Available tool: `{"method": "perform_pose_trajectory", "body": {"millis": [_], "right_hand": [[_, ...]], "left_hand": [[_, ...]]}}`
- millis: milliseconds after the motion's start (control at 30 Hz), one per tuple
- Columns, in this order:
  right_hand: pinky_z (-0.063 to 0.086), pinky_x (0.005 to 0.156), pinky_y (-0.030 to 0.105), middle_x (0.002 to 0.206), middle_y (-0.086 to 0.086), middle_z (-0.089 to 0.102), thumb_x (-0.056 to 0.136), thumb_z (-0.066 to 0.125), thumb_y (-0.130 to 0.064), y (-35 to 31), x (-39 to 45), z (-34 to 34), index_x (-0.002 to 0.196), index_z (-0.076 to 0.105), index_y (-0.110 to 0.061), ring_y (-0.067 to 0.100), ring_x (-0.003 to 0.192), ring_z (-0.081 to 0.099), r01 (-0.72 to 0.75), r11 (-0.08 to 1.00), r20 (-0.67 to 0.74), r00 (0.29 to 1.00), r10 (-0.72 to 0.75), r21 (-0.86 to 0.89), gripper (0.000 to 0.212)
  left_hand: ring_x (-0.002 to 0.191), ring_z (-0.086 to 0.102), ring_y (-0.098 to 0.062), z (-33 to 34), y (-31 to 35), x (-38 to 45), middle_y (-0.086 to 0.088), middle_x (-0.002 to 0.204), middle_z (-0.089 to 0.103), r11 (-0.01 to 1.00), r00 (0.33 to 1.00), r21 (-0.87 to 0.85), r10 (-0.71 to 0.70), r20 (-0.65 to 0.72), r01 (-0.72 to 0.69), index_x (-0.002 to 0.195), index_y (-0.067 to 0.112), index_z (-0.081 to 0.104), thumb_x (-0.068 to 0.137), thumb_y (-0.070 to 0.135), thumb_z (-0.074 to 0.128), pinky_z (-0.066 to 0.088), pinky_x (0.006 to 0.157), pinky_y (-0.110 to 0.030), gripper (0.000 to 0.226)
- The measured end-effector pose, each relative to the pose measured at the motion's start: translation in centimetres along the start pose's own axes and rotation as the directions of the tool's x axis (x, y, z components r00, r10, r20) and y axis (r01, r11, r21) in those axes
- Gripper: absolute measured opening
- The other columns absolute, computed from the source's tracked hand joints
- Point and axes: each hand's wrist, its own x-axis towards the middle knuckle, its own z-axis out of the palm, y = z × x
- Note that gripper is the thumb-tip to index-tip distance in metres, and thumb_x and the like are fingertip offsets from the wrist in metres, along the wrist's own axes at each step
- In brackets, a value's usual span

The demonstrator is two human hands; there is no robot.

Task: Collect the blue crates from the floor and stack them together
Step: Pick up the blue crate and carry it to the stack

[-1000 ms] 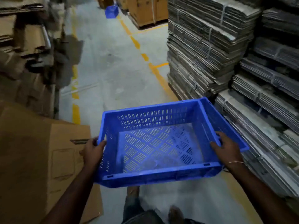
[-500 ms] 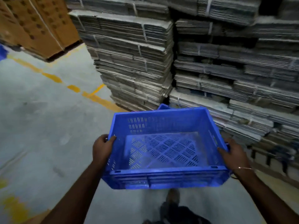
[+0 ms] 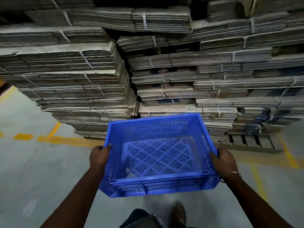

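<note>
An empty blue crate [image 3: 158,155] with a slotted bottom and perforated walls hangs in front of me above the floor. My left hand [image 3: 98,156] grips its left rim, fingers curled over the edge. My right hand [image 3: 223,160] grips the right rim the same way. The crate is held level, open side up. No other blue crate shows in this view.
Tall stacks of strapped flat cardboard [image 3: 148,71] fill the view just ahead. A wooden pallet [image 3: 251,143] lies under the right stack. Yellow floor lines [image 3: 54,139] run along the grey concrete floor [image 3: 32,178]. My foot [image 3: 179,213] is below the crate.
The view has swung right, from the aisle to facing the cardboard stacks. The distant blue crate and brown boxes have left the view. Both hands keep their grip on the crate.
</note>
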Motion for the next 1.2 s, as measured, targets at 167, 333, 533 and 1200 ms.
{"method": "perform_pose_trajectory", "body": {"millis": [167, 333, 533, 1200], "right_hand": [[0.039, 0.061, 0.032, 0.079, 0.004, 0.061, 0.086, 0.063, -0.020, -1.5, 0.6, 1.4, 0.088, 0.050, -0.020, 0.024, 0.069, 0.055, -0.073, 0.997, 0.002, 0.997, 0.073, 0.014, 0.012], [0.044, 0.068, 0.034, 0.090, 0.007, 0.065, 0.085, 0.065, -0.018, -2.9, 0.8, 4.4, 0.098, 0.056, -0.022, 0.026, 0.078, 0.060, -0.179, 0.983, -0.020, 0.984, 0.179, 0.031, 0.016], [0.046, 0.074, 0.032, 0.093, 0.005, 0.066, 0.078, 0.064, -0.003, -5.5, 1.5, 7.4, 0.111, 0.064, -0.013, 0.025, 0.082, 0.063, -0.272, 0.958, -0.059, 0.959, 0.278, 0.087, 0.035], [0.048, 0.080, 0.034, 0.097, 0.009, 0.067, 0.078, 0.052, 0.004, -0.7, 3.0, 11.9, 0.107, 0.065, -0.014, 0.026, 0.085, 0.062, -0.552, 0.821, -0.004, 0.829, 0.558, 0.143, 0.036]], "left_hand": [[0.076, 0.067, -0.031, 1.2, 1.3, 4.8, -0.012, 0.085, 0.072, 0.999, 0.998, -0.049, 0.005, 0.068, -0.002, 0.093, 0.013, 0.072, 0.077, 0.037, 0.073, 0.055, 0.074, -0.044, 0.029], [0.067, 0.063, -0.030, 2.5, 0.7, 11.0, -0.007, 0.072, 0.069, 0.995, 0.987, -0.090, 0.049, 0.151, -0.035, 0.083, 0.014, 0.069, 0.061, 0.045, 0.067, 0.055, 0.073, -0.053, 0.038], [0.074, 0.067, -0.031, 3.3, 1.2, 16.4, -0.011, 0.081, 0.072, 0.988, 0.958, -0.151, 0.024, 0.285, 0.020, 0.089, 0.014, 0.071, 0.065, 0.038, 0.072, 0.056, 0.077, -0.054, 0.033], [0.094, 0.069, -0.033, 7.0, -0.7, 20.0, -0.011, 0.116, 0.067, 0.996, 0.841, -0.011, -0.066, 0.536, 0.085, 0.120, 0.015, 0.061, 0.086, 0.000, 0.066, 0.057, 0.078, -0.045, 0.037]]}}
